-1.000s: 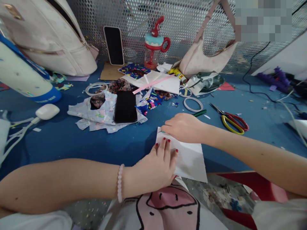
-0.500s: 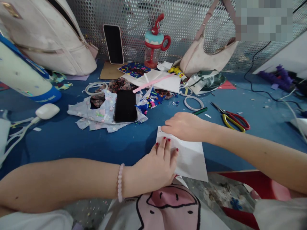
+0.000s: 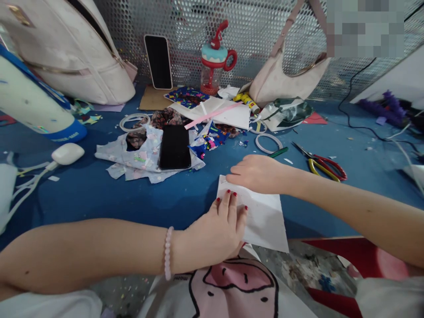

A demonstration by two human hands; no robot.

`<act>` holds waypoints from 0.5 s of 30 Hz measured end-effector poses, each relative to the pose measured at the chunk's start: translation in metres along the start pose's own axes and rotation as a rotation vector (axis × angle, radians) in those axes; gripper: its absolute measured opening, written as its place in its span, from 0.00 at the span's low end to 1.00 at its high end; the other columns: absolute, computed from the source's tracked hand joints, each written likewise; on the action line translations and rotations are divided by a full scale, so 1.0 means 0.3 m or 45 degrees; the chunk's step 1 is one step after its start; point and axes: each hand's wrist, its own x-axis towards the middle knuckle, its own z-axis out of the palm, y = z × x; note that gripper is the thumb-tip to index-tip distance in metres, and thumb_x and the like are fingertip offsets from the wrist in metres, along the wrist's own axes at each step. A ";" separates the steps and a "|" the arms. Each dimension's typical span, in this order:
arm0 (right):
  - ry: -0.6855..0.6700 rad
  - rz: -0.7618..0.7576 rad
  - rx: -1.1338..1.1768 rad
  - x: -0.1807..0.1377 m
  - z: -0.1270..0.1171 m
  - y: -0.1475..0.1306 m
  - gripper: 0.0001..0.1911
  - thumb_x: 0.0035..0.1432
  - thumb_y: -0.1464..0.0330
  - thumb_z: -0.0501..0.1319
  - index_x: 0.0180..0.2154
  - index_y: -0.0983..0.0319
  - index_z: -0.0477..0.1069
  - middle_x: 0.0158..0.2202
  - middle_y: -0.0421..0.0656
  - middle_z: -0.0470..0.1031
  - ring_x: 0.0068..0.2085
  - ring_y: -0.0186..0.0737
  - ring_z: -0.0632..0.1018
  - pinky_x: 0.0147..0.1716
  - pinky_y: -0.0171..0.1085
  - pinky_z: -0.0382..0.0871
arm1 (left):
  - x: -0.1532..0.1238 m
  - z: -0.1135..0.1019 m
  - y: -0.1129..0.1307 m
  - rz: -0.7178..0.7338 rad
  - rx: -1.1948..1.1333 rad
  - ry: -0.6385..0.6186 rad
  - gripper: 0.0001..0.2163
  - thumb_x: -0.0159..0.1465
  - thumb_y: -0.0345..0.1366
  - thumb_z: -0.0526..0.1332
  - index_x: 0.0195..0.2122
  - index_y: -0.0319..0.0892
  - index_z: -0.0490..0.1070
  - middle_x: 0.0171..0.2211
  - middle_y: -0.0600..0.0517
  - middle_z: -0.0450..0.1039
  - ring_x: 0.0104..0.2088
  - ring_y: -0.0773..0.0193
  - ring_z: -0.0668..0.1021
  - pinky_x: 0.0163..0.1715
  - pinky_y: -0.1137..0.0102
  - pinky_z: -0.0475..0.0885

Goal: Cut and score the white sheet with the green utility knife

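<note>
Barely any movement vs the earlier frames: view drifts slightly, left hand (image 3: 215,232) and right hand (image 3: 256,174) keep their places on the white paper sheet (image 3: 265,216); a small teal speck at the right thumb in the oldest frame no longer shows. Nearest is the printed garment (image 3: 238,287); the sheet sits just past it, on the near side of the tabletop (image 3: 185,203), near edge apparently overhanging. Left hand is nearer the body: fingers (image 3: 232,210) spread flat on the sheet's left part, pressing rather than grasping, by the look of it. Key relation: right hand crosses the far edge by the far-left corner, just beyond the left fingertips, so the bare part of the sheet runs back toward the body and to the right. Long axis can't be settled, too much is covered. Right fingers are curled under; can't tell if they pinch anything. Green stick (image 3: 278,152) shows just behind that wrist; can't tell if it's held. Farther out: scissors (image 3: 310,155) to the right, black phone (image 3: 175,148) on fabric scraps to the left. At the back: red-handled mug (image 3: 210,73), handbag (image 3: 288,81).
</note>
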 end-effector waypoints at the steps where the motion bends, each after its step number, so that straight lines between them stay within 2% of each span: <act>1: 0.012 -0.011 -0.016 -0.002 0.002 0.002 0.07 0.62 0.75 0.53 0.32 0.63 0.66 0.26 0.41 0.69 0.25 0.36 0.68 0.25 0.37 0.46 | 0.000 0.001 0.000 0.002 -0.001 0.003 0.25 0.67 0.43 0.51 0.56 0.25 0.65 0.53 0.23 0.66 0.55 0.37 0.71 0.45 0.56 0.73; 5: 0.040 -0.067 -0.084 -0.007 0.006 0.012 0.08 0.63 0.75 0.51 0.32 0.63 0.66 0.26 0.41 0.68 0.25 0.35 0.67 0.26 0.37 0.47 | -0.001 0.003 -0.003 0.003 0.004 0.012 0.25 0.67 0.44 0.52 0.55 0.25 0.65 0.53 0.23 0.66 0.55 0.36 0.71 0.44 0.56 0.73; 11: 0.069 -0.114 -0.136 -0.026 0.021 0.038 0.10 0.64 0.74 0.50 0.32 0.63 0.66 0.25 0.41 0.68 0.26 0.36 0.67 0.27 0.38 0.48 | 0.001 -0.002 -0.007 0.032 0.031 0.041 0.32 0.65 0.57 0.52 0.50 0.26 0.67 0.51 0.22 0.68 0.54 0.34 0.71 0.43 0.53 0.73; 15: 0.099 -0.100 -0.138 -0.042 0.038 0.052 0.11 0.65 0.74 0.49 0.33 0.63 0.67 0.25 0.41 0.67 0.26 0.37 0.67 0.28 0.38 0.48 | 0.003 -0.001 -0.005 0.018 0.044 0.052 0.31 0.64 0.56 0.53 0.51 0.26 0.67 0.51 0.24 0.68 0.53 0.35 0.72 0.43 0.53 0.74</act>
